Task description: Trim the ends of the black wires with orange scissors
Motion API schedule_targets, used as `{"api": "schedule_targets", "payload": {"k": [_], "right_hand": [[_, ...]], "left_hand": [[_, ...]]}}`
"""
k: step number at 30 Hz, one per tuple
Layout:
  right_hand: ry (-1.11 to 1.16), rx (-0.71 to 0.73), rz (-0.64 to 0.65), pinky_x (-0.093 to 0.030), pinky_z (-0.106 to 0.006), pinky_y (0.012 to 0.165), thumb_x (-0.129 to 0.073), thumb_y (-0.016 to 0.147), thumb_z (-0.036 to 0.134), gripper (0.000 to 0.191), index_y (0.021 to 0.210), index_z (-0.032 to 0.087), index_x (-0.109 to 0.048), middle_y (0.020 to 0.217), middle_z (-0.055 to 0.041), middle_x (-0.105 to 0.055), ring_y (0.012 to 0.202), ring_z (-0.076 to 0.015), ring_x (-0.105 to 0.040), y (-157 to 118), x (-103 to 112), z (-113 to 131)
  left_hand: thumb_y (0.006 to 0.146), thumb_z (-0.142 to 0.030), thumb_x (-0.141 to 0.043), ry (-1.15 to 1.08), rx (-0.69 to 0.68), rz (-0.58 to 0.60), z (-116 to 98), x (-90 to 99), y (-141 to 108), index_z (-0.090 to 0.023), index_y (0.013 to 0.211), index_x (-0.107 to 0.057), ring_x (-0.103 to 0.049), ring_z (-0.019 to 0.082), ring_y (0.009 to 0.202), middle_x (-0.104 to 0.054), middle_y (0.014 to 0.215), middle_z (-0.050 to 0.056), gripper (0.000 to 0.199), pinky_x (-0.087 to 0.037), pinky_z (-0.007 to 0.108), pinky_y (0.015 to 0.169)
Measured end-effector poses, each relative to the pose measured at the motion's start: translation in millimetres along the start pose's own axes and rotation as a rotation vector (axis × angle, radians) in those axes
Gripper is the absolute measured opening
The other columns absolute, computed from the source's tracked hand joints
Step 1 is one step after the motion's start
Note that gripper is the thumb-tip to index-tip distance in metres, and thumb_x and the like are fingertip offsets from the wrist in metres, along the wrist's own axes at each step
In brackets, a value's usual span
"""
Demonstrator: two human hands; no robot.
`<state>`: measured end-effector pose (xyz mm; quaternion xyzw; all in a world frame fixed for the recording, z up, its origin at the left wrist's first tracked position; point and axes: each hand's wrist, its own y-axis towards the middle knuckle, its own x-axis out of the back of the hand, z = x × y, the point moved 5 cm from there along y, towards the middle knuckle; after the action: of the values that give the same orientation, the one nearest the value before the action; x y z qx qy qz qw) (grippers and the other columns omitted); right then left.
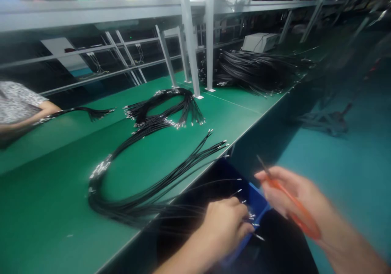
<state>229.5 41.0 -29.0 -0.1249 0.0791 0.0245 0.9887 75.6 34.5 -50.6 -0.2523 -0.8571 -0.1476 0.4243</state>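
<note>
Black cables [119,204] with silvery ends curve across the green tabletop and over its front edge. My left hand [224,223] is closed around several of them, and their tips stick out past its fingers above a blue bin [259,202]. To the right, my right hand [284,192] grips an orange-handled tool [297,209], its thin dark metal tip pointing up and left. The tool looks like scissors or snips, blurred by motion. A few more loose cable ends [220,145] lie at the table edge beyond my left hand.
A looped cable bundle [149,107] lies mid-table, and a large cable pile [253,70] lies farther back. White posts [191,42] hold a shelf [91,11] above the green table [45,217]. At the left, a person's arm [45,111] is beside another cable bundle [76,110].
</note>
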Motion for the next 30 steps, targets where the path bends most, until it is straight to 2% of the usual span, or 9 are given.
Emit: {"api": "schedule_targets", "payload": {"k": [2, 4, 8, 13, 16, 18, 22, 26, 30], "right_hand": [[0.027, 0.056, -0.056, -0.033, -0.025, 0.046, -0.076, 0.068, 0.040, 0.036, 0.096, 0.021, -0.063, 0.066, 0.0000, -0.055, 0.053, -0.0116, -0.043, 0, 8, 4], [0.073, 0.111, -0.057, -0.035, -0.026, 0.049, -0.074, 0.069, 0.040, 0.035, 0.097, 0.022, -0.062, 0.069, 0.0000, -0.054, 0.056, -0.0126, -0.044, 0, 10, 8], [0.095, 0.119, -0.046, -0.031, -0.025, 0.048, -0.072, 0.072, 0.034, 0.030, 0.096, 0.022, -0.060, 0.064, 0.0032, -0.050, 0.053, -0.0105, -0.041, 2, 2, 10], [0.230, 0.132, 0.002, -0.027, -0.024, 0.046, -0.071, 0.073, 0.028, 0.027, 0.095, 0.021, -0.056, 0.063, 0.0049, -0.048, 0.049, -0.0090, -0.039, 3, -14, 12], [0.316, 0.119, 0.000, -0.028, -0.023, 0.046, -0.069, 0.073, 0.022, 0.025, 0.092, 0.021, -0.053, 0.062, 0.0066, -0.046, 0.047, -0.0082, -0.040, 2, -24, 8], [0.360, 0.118, -0.065, -0.030, -0.023, 0.046, -0.068, 0.073, 0.020, 0.024, 0.089, 0.021, -0.051, 0.063, 0.0067, -0.048, 0.048, -0.0082, -0.042, 2, -29, 2], [0.439, 0.154, -0.209, -0.038, -0.024, 0.051, -0.070, 0.070, 0.018, 0.030, 0.091, 0.022, -0.049, 0.070, 0.0048, -0.056, 0.053, -0.0099, -0.049, 5, -38, -10], [0.483, 0.219, -0.243, -0.043, -0.025, 0.058, -0.071, 0.069, 0.016, 0.033, 0.093, 0.023, -0.050, 0.077, 0.0027, -0.063, 0.060, -0.0114, -0.054, 8, -46, -11], [0.468, 0.228, -0.234, -0.044, -0.024, 0.058, -0.070, 0.071, 0.017, 0.030, 0.092, 0.023, -0.050, 0.073, 0.0042, -0.061, 0.059, -0.0104, -0.055, 6, -49, -8]], "left_hand": [[0.078, -0.023, -0.064, 0.094, 0.057, -0.018, 13, 6.5, -2, -0.024, 0.081, -0.065, -0.060, 0.016, 0.071, -0.065, 0.080, -0.001, 0.003, -0.042, 0.023, 0.060], [0.083, -0.019, -0.056, 0.224, 0.150, -0.128, 29, 24.1, -2, -0.024, 0.084, -0.065, -0.060, 0.015, 0.075, -0.065, 0.082, 0.000, 0.009, -0.043, 0.023, 0.064], [0.086, -0.017, -0.049, 0.384, 0.182, -0.218, 46, 36.8, 18, -0.020, 0.086, -0.064, -0.058, 0.022, 0.082, -0.065, 0.083, 0.007, 0.015, -0.042, 0.030, 0.066], [0.077, -0.014, -0.062, 0.393, 0.060, -0.163, 32, 13.9, 53, -0.020, 0.070, -0.064, -0.054, 0.023, 0.079, -0.063, 0.069, 0.006, 0.009, -0.041, 0.033, 0.070], [0.081, -0.017, -0.058, 0.391, 0.044, -0.199, 22, 24.6, 53, -0.021, 0.073, -0.066, -0.054, 0.022, 0.078, -0.064, 0.073, 0.005, 0.012, -0.041, 0.032, 0.068], [0.086, -0.020, -0.053, 0.313, 0.058, -0.272, 15, 42.8, 43, -0.022, 0.084, -0.067, -0.055, 0.020, 0.081, -0.064, 0.083, 0.005, 0.014, -0.041, 0.030, 0.068], [0.085, -0.018, -0.053, -0.148, 0.052, -0.323, 5, 67.1, 19, -0.022, 0.086, -0.067, -0.056, 0.015, 0.069, -0.063, 0.078, 0.001, 0.015, -0.042, 0.025, 0.063], [0.082, -0.018, -0.058, -0.372, 0.073, -0.261, 0, 64.5, 9, -0.021, 0.078, -0.069, -0.056, 0.014, 0.065, -0.063, 0.073, 0.000, 0.012, -0.041, 0.023, 0.059], [0.081, -0.016, -0.058, -0.390, 0.106, -0.258, -2, 58.9, 7, -0.021, 0.076, -0.068, -0.055, 0.013, 0.064, -0.063, 0.073, -0.001, 0.013, -0.040, 0.022, 0.058]]}}
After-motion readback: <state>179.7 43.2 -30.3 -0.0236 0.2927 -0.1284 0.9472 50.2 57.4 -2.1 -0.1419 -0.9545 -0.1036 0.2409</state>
